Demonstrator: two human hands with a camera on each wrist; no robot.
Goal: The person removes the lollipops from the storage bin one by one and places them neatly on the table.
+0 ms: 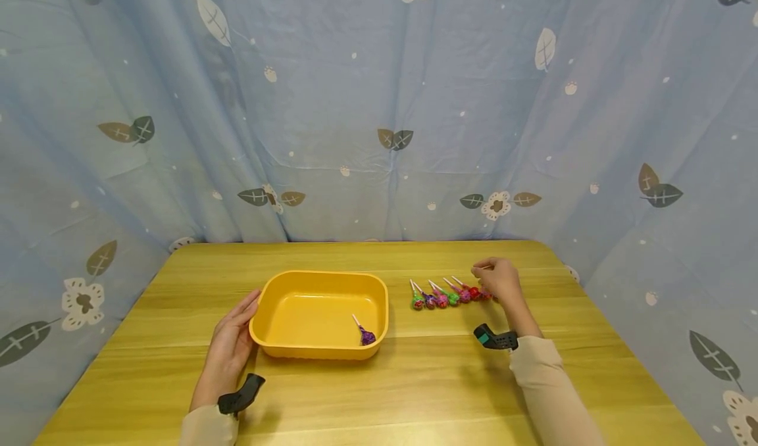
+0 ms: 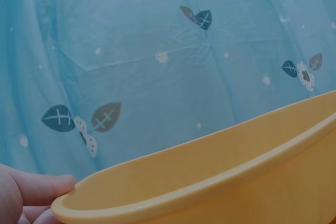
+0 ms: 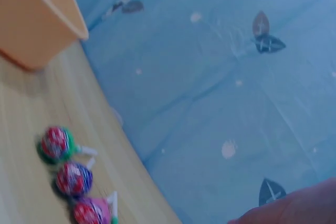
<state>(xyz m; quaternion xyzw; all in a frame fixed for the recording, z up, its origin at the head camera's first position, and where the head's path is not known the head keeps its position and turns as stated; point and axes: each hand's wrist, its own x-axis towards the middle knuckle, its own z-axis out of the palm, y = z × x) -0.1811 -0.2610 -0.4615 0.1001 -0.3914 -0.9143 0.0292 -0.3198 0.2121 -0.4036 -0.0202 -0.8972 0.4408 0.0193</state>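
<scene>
Against the left wall of a yellow plastic basin (image 1: 320, 352) rests my left hand (image 1: 232, 341), its fingers stretched along the outside. In the left wrist view, the fingers (image 2: 44, 188) touch the basin's rim. One purple-wrapped lollipop (image 1: 367, 337) lies inside, at the front right corner. To the basin's right, a row of wrapped lollipops (image 1: 442, 300) has sticks pointing back and left. My right hand (image 1: 500, 280) is over the row's right end, fingers bent and fingertips by the sticks, partly hiding the last lollipops. I cannot tell whether it pinches a stick.
The wooden table (image 1: 426, 393) ends at a blue leaf-patterned curtain (image 1: 355, 137) hanging behind and at both sides. Black wrist devices sit on the left wrist (image 1: 241, 395) and right wrist (image 1: 496, 338). Three lollipops (image 3: 73, 178) show near the table edge in the right wrist view.
</scene>
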